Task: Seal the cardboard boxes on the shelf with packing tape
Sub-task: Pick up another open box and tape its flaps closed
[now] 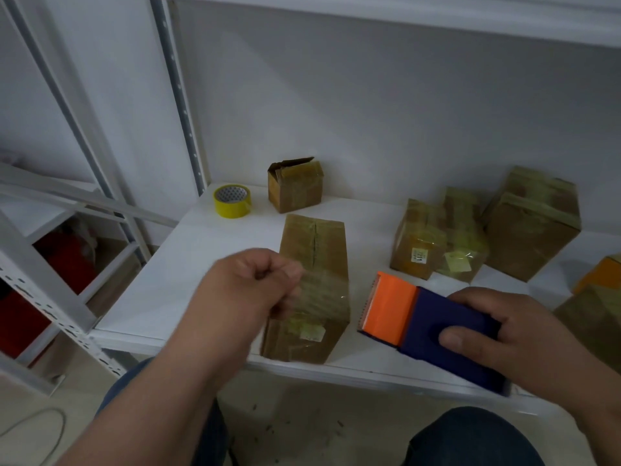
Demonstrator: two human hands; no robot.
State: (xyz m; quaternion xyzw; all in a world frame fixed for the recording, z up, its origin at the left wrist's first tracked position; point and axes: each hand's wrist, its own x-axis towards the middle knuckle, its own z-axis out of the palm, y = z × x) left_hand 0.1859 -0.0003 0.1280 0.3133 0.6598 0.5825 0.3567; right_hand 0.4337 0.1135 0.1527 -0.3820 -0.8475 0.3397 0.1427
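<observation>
Head view, looking down at a white shelf (208, 264) in a metal rack. A long cardboard box (312, 264) lies near the shelf's front edge, between the person's two hands, its top seam running away from the viewer. The left hand (258, 284) hovers over the near end of the box, fingers curled and pinching the free end of a strip of clear tape (322, 290); the strip is blurred, so where it ends cannot be told. The right hand (504, 334) grips a tape dispenser (433, 331) with a blue body and orange front, just right of the box, thumb on top.

Further back stand a small box (295, 186) with a raised flap and a yellow tape roll (232, 201). To the right, three taped boxes (477, 237) cluster together.

The box looks light and fairly stiff, though its walls would likely dent under a hard squeeze; its taped faces look slick. It is probably best steadied by its long sides. The loose tape is thin and sticky and will likely fold onto itself unless held taut by its very end.
</observation>
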